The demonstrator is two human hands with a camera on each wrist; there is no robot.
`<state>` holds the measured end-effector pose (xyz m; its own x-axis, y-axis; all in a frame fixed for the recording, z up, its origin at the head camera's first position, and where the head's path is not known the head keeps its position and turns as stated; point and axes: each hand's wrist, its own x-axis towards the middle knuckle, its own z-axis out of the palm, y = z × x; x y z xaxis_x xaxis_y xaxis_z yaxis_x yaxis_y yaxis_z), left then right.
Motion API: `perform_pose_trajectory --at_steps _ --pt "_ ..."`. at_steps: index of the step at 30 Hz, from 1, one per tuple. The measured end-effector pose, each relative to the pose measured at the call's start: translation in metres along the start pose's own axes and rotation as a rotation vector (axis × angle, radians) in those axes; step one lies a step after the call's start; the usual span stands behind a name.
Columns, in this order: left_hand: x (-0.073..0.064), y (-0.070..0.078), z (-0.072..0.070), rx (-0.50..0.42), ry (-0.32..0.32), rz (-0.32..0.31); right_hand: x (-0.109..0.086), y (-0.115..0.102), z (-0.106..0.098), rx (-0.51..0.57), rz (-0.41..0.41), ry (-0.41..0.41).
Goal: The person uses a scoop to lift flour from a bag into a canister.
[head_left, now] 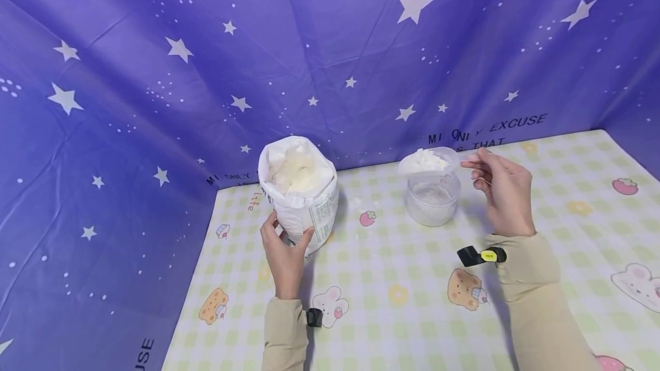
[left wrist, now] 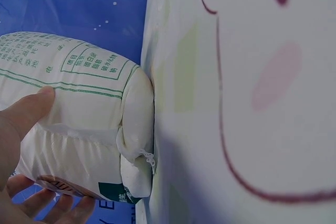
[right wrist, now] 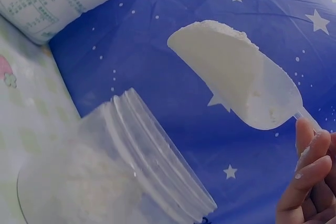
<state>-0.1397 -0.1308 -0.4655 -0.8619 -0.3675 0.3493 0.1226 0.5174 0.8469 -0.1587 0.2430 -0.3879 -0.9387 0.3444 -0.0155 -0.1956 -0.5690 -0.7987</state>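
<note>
My left hand (head_left: 286, 256) grips the lower side of an open white bag of flour (head_left: 323, 210), thumb and fingers spread round it. The bag stands on the table with its top rolled back and pale powder (head_left: 296, 172) showing inside. Between the thumb and fingers of my right hand (head_left: 502, 188) is the handle of a clear plastic scoop (right wrist: 273, 90), heaped with white flour (head_left: 425, 160). The scoop hangs over the mouth of a clear round jar (head_left: 432, 210), apart from it in the right wrist view. Some white powder lies in the jar. White specks cling to the right fingers (right wrist: 314, 170).
A checked cloth with cartoon prints (head_left: 392, 325) covers the table. Behind and to the left hangs a blue curtain with white stars (head_left: 309, 73), close behind the bag and jar. A little spilled powder (head_left: 357, 201) lies between them.
</note>
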Motion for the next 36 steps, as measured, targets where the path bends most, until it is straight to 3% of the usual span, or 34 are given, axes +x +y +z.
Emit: perform_pose_trajectory --at_steps 30,36 --pt "0.002 -0.001 0.0 -0.015 0.004 0.004 0.007 -0.009 -0.028 -0.026 -0.087 0.058" --pt "0.002 -0.001 0.0 -0.025 0.003 0.01 0.008 -0.009 -0.027 -0.131 -0.135 0.092"
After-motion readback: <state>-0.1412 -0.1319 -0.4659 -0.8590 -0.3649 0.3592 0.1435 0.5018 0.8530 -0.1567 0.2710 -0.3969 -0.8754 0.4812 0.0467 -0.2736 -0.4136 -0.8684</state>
